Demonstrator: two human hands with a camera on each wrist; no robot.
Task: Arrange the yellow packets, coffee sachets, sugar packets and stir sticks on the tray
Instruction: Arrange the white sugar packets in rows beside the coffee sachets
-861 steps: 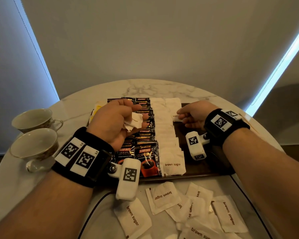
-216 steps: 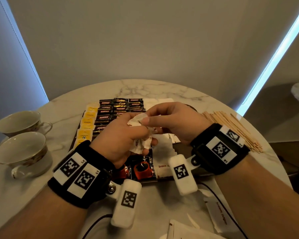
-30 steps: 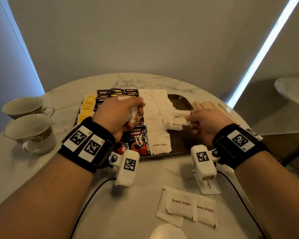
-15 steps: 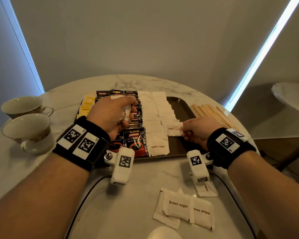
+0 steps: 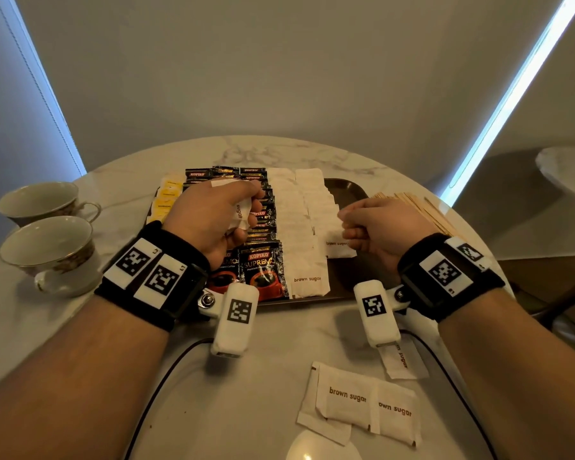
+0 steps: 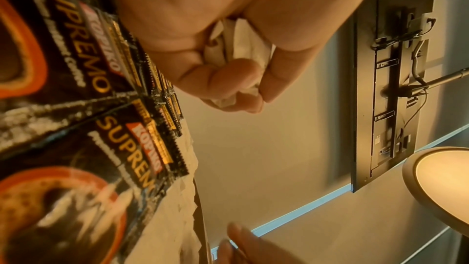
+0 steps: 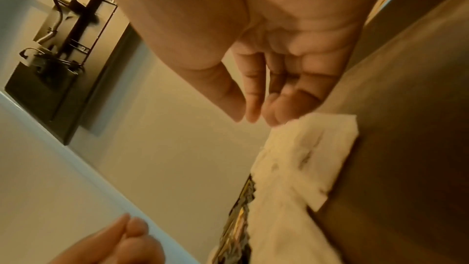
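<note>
Left hand [image 5: 213, 220] clutching crumpled brown sugar packets [image 6: 241, 47] above Kopiko sachets [image 5: 263, 273] on dark tray [image 5: 346, 190]; yellow packets [image 5: 166, 197] left of that fist. Right hand [image 5: 382, 227] loose-fingered, empty in wrist view, over newest sugar packet [image 5: 337, 247]. Stir sticks [image 5: 419, 207] beyond, off-tray.

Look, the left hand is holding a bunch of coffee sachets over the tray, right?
Not quite. The left hand is over the tray, but it grips white brown sugar packets, not coffee sachets. The coffee sachets lie in rows on the tray below it. The head view and left wrist view both show this.
</note>
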